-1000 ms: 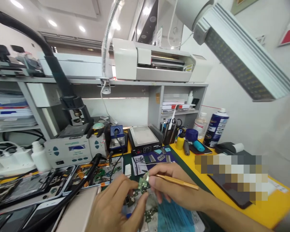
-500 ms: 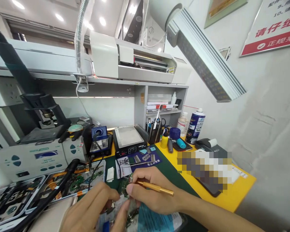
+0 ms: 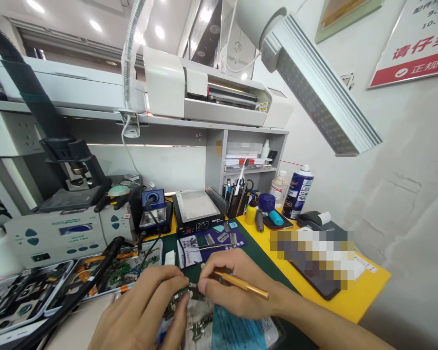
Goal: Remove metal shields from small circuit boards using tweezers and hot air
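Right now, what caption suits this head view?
Left hand pinches a small circuit board; right hand holds a gold tool to it.

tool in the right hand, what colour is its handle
Gold, a slim metal tool handle held in the right hand; the head view shows it.

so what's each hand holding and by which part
The right hand pinches a slim gold metal tool near its front end. The left hand holds a small green circuit board by its left edge.

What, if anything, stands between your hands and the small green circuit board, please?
Nothing visible does: the left hand pinches the small green circuit board directly, and the right hand, holding a slim gold-coloured metal tool, touches its other end.
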Motion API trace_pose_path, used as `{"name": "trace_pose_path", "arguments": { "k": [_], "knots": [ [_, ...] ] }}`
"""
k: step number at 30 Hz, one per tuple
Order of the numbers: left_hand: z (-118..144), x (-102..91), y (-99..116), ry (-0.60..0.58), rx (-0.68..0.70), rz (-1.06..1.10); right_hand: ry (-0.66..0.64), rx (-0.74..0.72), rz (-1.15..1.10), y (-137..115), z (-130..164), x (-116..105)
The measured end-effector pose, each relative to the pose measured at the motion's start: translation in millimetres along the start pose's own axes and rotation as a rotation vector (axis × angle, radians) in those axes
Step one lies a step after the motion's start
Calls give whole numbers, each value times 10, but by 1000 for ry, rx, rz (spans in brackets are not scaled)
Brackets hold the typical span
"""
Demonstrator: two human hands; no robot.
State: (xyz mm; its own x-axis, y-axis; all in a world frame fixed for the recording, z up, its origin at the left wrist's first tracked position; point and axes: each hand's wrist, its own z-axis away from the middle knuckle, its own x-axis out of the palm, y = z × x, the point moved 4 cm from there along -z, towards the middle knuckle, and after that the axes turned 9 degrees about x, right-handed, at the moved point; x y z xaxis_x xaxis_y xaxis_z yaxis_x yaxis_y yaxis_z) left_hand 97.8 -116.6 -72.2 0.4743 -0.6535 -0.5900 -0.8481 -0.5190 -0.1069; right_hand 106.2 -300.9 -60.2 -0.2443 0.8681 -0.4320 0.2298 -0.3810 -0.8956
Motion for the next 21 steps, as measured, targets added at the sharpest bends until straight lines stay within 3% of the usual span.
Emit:
{"name": "trace_pose_path", "arguments": {
  "k": [4,10,21],
  "knots": [
    [10,21,-22,-18,41,27,-11,38,-52,6,3,-19],
    [-3,-23,1,-71,-28,98,-39,110,-102,-48,13,-39],
    [-39,-78,6,-57,-42,190,-57,157,-130,-56,-1,-25]
  ]
}}
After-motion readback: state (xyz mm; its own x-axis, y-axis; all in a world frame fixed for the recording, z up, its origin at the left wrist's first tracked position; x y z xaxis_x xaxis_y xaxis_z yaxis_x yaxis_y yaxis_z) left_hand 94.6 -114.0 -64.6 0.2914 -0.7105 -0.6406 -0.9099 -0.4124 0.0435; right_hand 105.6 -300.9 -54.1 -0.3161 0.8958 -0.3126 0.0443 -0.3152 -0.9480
